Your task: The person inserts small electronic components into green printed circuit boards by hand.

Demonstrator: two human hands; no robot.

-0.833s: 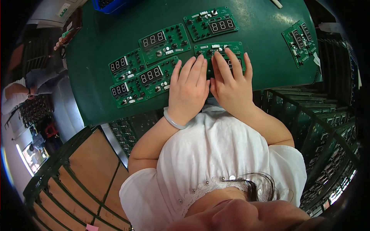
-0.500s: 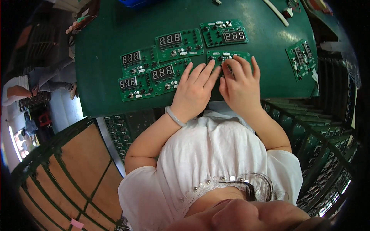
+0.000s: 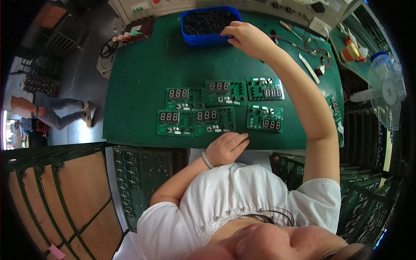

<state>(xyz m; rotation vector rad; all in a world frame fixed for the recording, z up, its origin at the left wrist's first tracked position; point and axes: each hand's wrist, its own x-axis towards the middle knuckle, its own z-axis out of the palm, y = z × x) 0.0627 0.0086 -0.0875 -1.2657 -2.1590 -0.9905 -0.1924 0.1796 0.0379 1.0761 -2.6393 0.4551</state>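
My right hand (image 3: 248, 38) reaches over the right rim of a blue plastic bin (image 3: 208, 42) heaped with small black parts (image 3: 203, 24). Its fingers are bent together in a pinch, and whatever lies between them is hidden. Close to the table's near edge, my left hand (image 3: 226, 147) is closed, with a small black part (image 3: 245, 138) at its fingertips. Just beyond that hand lies a green circuit board (image 3: 265, 117) with a three-digit display. Several similar circuit boards (image 3: 214, 120) lie flat in two rows to its left and behind it.
Another circuit board (image 3: 334, 108) lies at the table's right edge, partly behind my right arm. A white strip (image 3: 309, 68), wires (image 3: 310, 47) and a screwdriver (image 3: 289, 29) lie at the back right. A fan (image 3: 385, 91) stands to the right; a wood-panelled rack (image 3: 65, 195) is at left.
My right hand has left the nearest circuit board and gone forward to the blue bin. My left hand has drawn back to the near edge, its fingers now closed. The view has tilted farther forward.
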